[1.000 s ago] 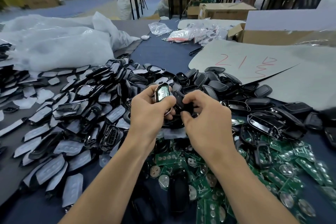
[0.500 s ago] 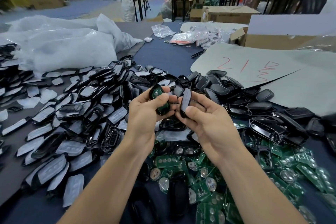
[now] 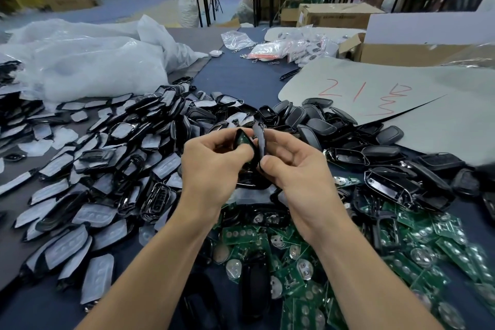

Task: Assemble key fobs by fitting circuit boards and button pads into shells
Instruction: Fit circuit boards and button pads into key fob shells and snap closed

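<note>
My left hand (image 3: pixel 214 166) grips a black shell half with a green circuit board (image 3: pixel 242 140) seated in it, tilted up on edge. Right beside it, my right hand (image 3: pixel 294 169) pinches a second black shell half (image 3: pixel 259 139) between thumb and fingers, held upright and almost touching the first. Both hands hover above the middle of the dark table. A heap of black shells with pale button pads (image 3: pixel 107 169) spreads to the left. Loose green circuit boards (image 3: pixel 401 249) lie at the lower right.
More black shell backs (image 3: pixel 375 158) pile up to the right of my hands. White plastic bags (image 3: pixel 88 61) lie at the back left, a grey sheet with red writing (image 3: pixel 375 94) and a cardboard box (image 3: pixel 415 48) at the back right.
Both hands have turned their pieces up on edge and brought them closer together; the board-side half now faces the second shell half.
</note>
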